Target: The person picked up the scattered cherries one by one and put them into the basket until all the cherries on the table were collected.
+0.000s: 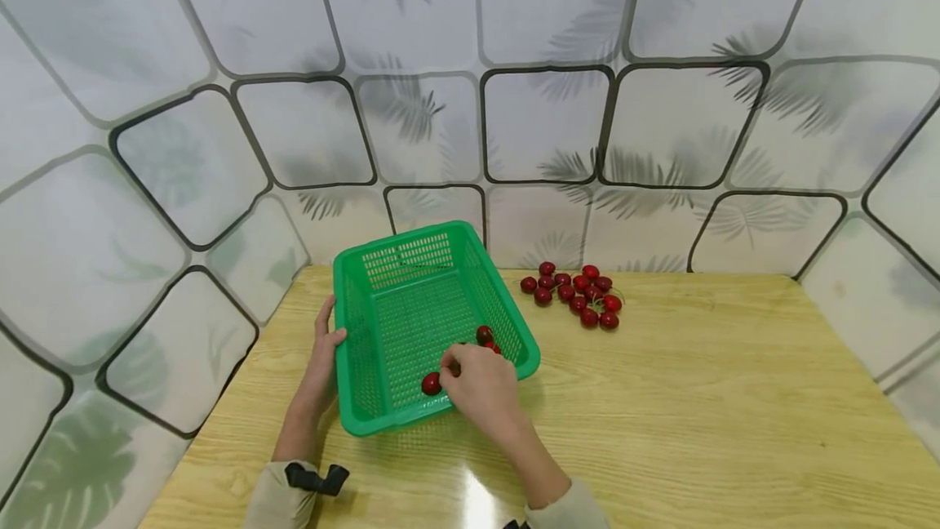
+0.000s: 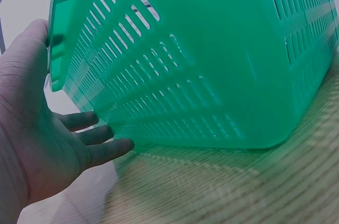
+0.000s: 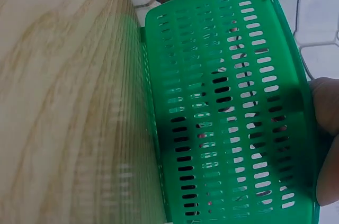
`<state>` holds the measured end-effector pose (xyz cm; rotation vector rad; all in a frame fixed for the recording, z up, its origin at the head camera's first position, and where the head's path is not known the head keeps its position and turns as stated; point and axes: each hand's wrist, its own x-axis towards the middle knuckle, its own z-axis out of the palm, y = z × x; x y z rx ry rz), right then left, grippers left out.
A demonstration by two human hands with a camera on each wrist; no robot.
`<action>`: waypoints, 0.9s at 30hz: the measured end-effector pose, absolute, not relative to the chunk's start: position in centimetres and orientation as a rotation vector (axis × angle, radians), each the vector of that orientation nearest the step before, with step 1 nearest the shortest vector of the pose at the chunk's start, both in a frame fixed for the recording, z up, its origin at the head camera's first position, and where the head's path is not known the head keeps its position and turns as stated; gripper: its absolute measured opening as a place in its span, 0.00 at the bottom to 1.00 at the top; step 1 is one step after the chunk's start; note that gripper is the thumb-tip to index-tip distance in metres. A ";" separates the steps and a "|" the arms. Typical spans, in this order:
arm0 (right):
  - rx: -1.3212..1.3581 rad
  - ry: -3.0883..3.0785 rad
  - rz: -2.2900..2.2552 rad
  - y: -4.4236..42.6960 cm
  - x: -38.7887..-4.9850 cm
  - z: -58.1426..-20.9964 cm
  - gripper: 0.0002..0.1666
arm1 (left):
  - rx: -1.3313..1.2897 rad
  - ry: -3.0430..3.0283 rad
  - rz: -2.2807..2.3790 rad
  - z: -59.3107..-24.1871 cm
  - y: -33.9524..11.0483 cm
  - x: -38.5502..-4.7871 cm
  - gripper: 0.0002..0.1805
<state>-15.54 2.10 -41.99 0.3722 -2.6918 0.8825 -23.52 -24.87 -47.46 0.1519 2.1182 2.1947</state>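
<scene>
In front of you rises a pale backdrop [image 1: 547, 125], printed with rounded, stone-like outlines in grey and black and with feathery grey and green leaves. Below it spreads the table [image 1: 698, 398], its yellowish top marked with wood grain and glossy enough to catch a bright glare near you.

On it, set slightly askew, is the green basket [image 1: 411, 325], a rectangular tub that looks like plastic, with rounded corners, a smooth lipped rim and rows of slots through its walls and floor.

Your sleeves [image 1: 279, 496] are light beige, and a black strap [image 1: 316, 480] sits at the left one. Your left hand [image 1: 317, 370] rests along the outside of the basket's left wall, thumb at the rim, other fingers spread and fairly straight. Your right hand [image 1: 485, 390] is over the near right corner, fingers bent; something dark red shows at the fingertips, but you cannot tell whether it is pinched or lies beneath.

Glossy, round, deep-red cherries [image 1: 578, 304] lie clustered at the table's back, right of the basket, some with thin stems. A few basket cherries [image 1: 432, 384] lie inside near your right hand.
</scene>
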 end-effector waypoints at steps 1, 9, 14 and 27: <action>0.376 -2.698 0.881 2.1 -15.6 -42.0 0.04 | 0.151 2.118 2.197 -47.5 -24.9 -23.5 0.35; 0.428 -2.764 0.882 2.3 -15.7 -41.9 0.08 | 0.151 2.118 2.207 -47.3 -24.8 -23.5 0.35; 0.434 -2.746 0.880 2.4 -15.7 -42.0 0.08 | 0.141 2.119 2.196 -47.3 -24.8 -23.5 0.36; 0.407 -2.670 0.873 2.2 -15.6 -42.4 0.07 | 0.164 2.133 2.174 -47.4 -24.9 -23.5 0.35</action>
